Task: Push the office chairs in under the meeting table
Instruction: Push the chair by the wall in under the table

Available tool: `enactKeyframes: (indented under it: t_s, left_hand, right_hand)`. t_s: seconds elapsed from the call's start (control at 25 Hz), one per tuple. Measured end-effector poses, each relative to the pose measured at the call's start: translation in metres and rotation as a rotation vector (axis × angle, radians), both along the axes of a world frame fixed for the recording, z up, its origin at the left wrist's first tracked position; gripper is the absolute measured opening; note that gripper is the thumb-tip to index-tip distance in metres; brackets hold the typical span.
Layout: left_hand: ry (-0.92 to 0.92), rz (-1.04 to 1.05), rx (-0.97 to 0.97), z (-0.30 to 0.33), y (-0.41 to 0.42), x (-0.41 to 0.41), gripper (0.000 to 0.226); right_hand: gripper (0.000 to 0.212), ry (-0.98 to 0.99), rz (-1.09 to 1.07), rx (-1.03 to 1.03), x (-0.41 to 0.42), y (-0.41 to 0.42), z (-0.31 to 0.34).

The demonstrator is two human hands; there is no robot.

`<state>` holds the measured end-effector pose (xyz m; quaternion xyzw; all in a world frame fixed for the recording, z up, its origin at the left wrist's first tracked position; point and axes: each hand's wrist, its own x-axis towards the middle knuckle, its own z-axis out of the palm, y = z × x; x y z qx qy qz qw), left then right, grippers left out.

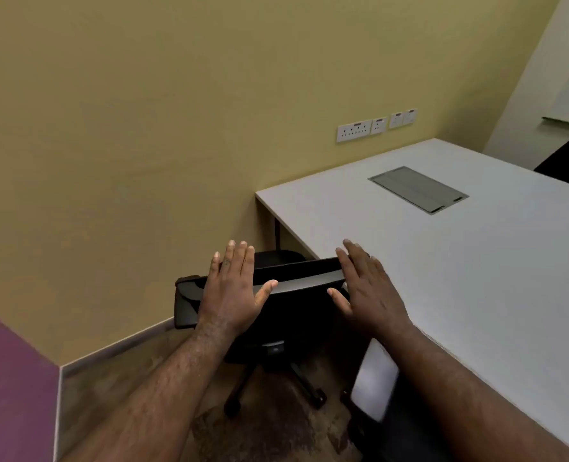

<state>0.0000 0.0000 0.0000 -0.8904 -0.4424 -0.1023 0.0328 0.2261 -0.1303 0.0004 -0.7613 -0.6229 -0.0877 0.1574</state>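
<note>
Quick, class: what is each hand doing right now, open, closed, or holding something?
Left hand: open, fingers straight, over the office chair back.
Right hand: open, fingers straight, holding nothing.

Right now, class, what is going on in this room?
A person stands behind a black office chair at the corner of a white meeting table. Both hands, left hand and right hand, are flat and open over the chair's backrest, gripping nothing. The chair sits close to the table edge. A second dark chair stands nearer, to the right.
</note>
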Motion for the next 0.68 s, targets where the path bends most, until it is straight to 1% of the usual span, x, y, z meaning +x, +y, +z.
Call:
enactKeyframes:
  t_s: [0.16, 0.24, 0.28, 0.36, 0.4, 0.44, 0.56, 0.68]
  left_hand:
    - [-0.007, -0.008, 0.025, -0.029, 0.011, -0.005, 0.078]
    - [0.004, -0.004, 0.033, -0.039, 0.014, -0.006, 0.073]
    - [0.009, -0.002, 0.054, -0.042, 0.016, -0.007, 0.071]
    - [0.017, -0.016, 0.087, -0.042, 0.020, -0.004, 0.067]
    - [0.028, -0.022, 0.084, -0.041, 0.023, -0.002, 0.065]
    - [0.040, -0.021, 0.062, -0.040, 0.025, 0.000, 0.062]
    - [0.086, 0.017, -0.037, -0.035, 0.032, 0.002, 0.045]
    - [0.123, 0.055, -0.064, -0.034, 0.036, -0.001, 0.030]
  right_hand:
    - [0.070, -0.030, 0.036, -0.147, 0.003, 0.020, -0.024]
    - [0.063, -0.038, 0.071, -0.160, 0.009, 0.033, -0.034]
    - [0.056, -0.043, 0.080, -0.155, 0.012, 0.039, -0.036]
    - [0.035, -0.037, 0.074, -0.138, 0.020, 0.050, -0.038]
    - [0.025, -0.031, 0.064, -0.135, 0.024, 0.055, -0.039]
    - [0.019, -0.025, 0.054, -0.149, 0.028, 0.060, -0.038]
    - [0.014, -0.040, 0.058, -0.250, 0.035, 0.070, -0.036]
    - [0.011, -0.041, 0.049, -0.320, 0.033, 0.076, -0.034]
